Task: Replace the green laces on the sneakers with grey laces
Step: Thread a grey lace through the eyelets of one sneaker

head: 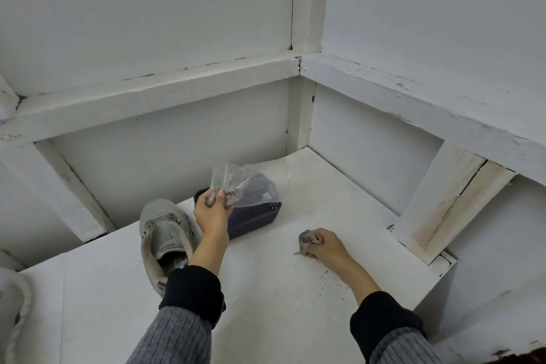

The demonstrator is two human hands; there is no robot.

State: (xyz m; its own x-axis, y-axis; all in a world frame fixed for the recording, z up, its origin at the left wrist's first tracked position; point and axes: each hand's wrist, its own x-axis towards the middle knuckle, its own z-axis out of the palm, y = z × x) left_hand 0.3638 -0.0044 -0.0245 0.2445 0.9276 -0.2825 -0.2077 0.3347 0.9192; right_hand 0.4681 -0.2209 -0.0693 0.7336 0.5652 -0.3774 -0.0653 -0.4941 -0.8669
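Hands grip: left [210,210] clear bag [229,179], right [323,245] grey lace bundle [307,239].

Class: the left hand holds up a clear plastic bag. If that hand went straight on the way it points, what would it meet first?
Probably the dark box just beyond the left hand and its plastic bag; the hand may pass above it to the white wall, as depth is unclear.

Dark box [254,217] on white table [266,289]; white panelled walls [147,9].
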